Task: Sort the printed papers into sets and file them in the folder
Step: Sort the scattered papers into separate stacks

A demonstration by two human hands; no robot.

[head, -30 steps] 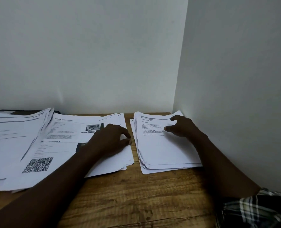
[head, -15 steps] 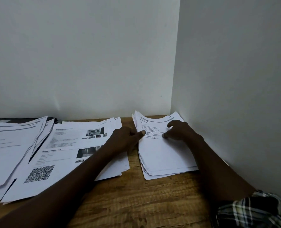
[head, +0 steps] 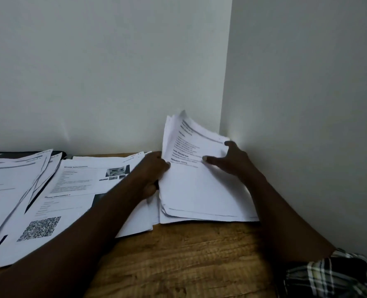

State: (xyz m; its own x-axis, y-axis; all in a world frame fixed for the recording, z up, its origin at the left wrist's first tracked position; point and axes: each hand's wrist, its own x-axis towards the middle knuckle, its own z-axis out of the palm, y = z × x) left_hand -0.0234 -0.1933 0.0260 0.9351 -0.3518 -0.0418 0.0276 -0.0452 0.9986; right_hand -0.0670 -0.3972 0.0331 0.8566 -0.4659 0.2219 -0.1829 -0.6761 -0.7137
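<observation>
A stack of printed papers [head: 199, 190] lies in the corner at the right, its far end lifted off the wooden table [head: 189, 254]. My left hand [head: 154, 173] grips the stack's left edge. My right hand [head: 229, 160] holds the stack's right side, thumb on the top sheet, fingers curled round the far edge. A middle pile with photos and a QR code [head: 70, 190] lies to the left, under my left forearm. A third pile [head: 8, 186] sits at the far left. The dark edge of a folder [head: 27, 153] shows behind that pile.
White walls [head: 296, 104] meet in a corner right behind the lifted stack and close off the right side. Bare wood runs along the table's near edge. A plaid sleeve [head: 333, 276] covers my right upper arm.
My left hand left the middle pile and took the right stack's left edge. Both hands have raised that stack's far end, which lay flat before.
</observation>
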